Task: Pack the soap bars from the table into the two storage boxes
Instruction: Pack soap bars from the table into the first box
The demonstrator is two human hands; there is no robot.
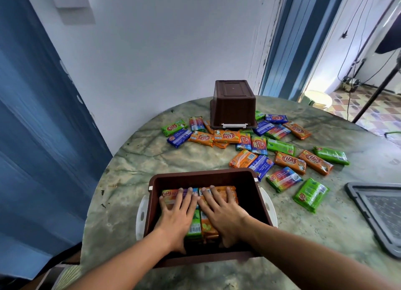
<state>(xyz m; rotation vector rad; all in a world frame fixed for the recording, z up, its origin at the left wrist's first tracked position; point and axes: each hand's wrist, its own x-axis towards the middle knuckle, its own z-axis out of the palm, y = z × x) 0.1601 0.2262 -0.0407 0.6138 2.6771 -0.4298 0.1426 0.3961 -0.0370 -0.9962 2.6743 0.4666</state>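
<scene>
A brown storage box (258,200) with white side handles sits open at the table's near edge. Several wrapped soap bars (208,231) lie packed inside it. My left hand (176,213) and my right hand (223,211) lie flat side by side on those bars, fingers straight and pressing down. A second brown box (233,104) stands upside down at the back of the table. Loose soap bars (290,160) in orange, green, blue and rainbow wrappers are scattered between the two boxes and to the right.
The round marble table (134,166) ends close on the left beside a blue curtain (39,138). A grey box lid (382,213) lies at the right edge. A white wall rises behind, and a doorway with a light stand opens at the far right.
</scene>
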